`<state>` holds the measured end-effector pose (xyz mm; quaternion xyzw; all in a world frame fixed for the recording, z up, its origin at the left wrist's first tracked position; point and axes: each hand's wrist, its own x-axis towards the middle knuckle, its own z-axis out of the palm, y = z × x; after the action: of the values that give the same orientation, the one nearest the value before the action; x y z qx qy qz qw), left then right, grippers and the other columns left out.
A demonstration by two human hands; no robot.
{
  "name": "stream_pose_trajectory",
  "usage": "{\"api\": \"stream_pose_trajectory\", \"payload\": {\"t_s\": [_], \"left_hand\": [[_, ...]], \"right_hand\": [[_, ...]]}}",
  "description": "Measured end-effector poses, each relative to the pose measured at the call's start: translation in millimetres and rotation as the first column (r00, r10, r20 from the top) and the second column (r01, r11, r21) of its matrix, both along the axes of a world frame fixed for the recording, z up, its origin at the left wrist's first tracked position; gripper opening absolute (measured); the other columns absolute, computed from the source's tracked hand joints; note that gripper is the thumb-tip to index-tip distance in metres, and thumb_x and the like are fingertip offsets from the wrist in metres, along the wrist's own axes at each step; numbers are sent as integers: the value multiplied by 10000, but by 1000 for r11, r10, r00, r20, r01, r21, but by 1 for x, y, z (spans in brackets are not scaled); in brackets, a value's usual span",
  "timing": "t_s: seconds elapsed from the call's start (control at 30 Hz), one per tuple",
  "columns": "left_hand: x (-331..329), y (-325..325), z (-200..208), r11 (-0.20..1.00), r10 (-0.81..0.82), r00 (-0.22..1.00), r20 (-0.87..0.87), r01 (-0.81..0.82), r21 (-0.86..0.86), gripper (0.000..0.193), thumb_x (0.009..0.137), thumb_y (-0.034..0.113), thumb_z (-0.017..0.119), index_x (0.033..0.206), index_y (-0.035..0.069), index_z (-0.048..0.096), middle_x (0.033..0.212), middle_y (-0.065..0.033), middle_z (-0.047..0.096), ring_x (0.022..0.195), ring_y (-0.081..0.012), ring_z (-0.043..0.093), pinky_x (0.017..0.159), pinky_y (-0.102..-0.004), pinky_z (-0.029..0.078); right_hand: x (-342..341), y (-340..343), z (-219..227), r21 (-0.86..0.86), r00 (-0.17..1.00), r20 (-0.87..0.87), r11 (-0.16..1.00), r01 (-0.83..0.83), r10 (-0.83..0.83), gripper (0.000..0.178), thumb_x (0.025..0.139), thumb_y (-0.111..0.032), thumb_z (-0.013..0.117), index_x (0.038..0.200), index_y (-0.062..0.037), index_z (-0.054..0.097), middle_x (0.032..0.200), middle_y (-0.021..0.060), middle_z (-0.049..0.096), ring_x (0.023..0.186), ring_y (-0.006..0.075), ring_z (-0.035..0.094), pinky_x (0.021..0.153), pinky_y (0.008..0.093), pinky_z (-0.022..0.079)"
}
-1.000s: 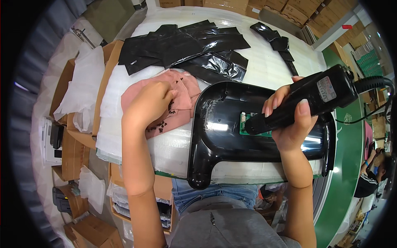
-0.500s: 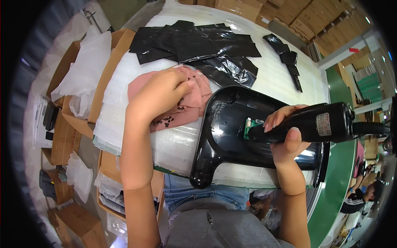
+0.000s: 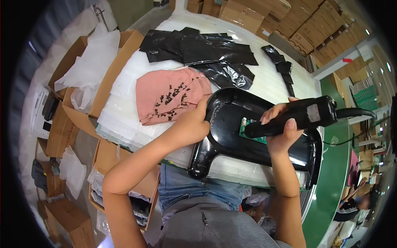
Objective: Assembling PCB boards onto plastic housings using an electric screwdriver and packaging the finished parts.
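While driving, keep electric screwdriver point(image 3: 304, 118) square over green circuit board point(image 3: 253, 133) inside black plastic housing point(image 3: 248, 136), near-right on worktop point(image 3: 285, 78). Right hand point(image 3: 281, 128) clamped round tool body. Left hand point(image 3: 193, 124) closed on housing's left edge, so press down firm, else slips toward pink screw cloth point(image 3: 169, 99) far-left.
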<state>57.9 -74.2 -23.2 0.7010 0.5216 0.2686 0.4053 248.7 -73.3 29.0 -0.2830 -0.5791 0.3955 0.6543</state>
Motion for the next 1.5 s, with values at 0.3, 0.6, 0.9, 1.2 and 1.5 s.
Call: {"api": "stream_pose_trajectory", "payload": {"t_s": [0.3, 0.6, 0.9, 1.2, 1.5], "left_hand": [[25, -49, 49, 886, 218, 703, 677, 148, -439, 724, 557, -71, 379, 1250, 50, 205, 1023, -108, 436, 767, -141, 452, 603, -196, 371], [150, -121, 53, 611, 75, 653, 754, 567, -552, 706, 523, -33, 403, 1204, 47, 236, 1001, -137, 433, 868, -215, 472, 716, -284, 447], [400, -274, 17, 448, -182, 643, 744, 728, -520, 743, 575, 14, 484, 1190, -10, 69, 977, -184, 358, 937, -273, 418, 753, -359, 428], [505, -358, 17, 153, -919, 163, 359, 987, -56, 680, 724, 313, 492, 1229, -59, 229, 1235, -303, 246, 1108, -375, 332, 923, -368, 287], [84, -187, -154, 995, -49, 631, 774, -36, 93, 132, 761, 83, 531, 871, 14, 556, 775, -60, 571, 686, -131, 559, 605, -250, 455]], "right_hand": [[86, -108, 83, 401, 943, -331, 903, 158, -18, 582, 777, -409, 434, 1161, 2, 285, 674, 76, 428, 529, 145, 445, 515, 290, 378], [168, -332, 81, 500, 980, -201, 859, 113, -12, 545, 778, -297, 510, 1141, 44, 287, 573, 90, 459, 382, 194, 495, 358, 309, 442], [164, -504, 56, 299, 880, 195, 880, 368, -434, 717, 695, -454, 576, 1226, -100, 248, 851, 190, 509, 647, 270, 545, 537, 433, 449], [208, -466, 7, 302, 869, 31, 833, 463, -494, 650, 785, -447, 457, 1239, -29, 253, 782, 160, 499, 537, 267, 510, 499, 388, 458], [162, -302, -7, 143, 986, 62, 976, -162, 155, 526, 805, -419, 414, 1141, -16, 382, 703, 141, 482, 490, 239, 483, 432, 333, 413]]}}
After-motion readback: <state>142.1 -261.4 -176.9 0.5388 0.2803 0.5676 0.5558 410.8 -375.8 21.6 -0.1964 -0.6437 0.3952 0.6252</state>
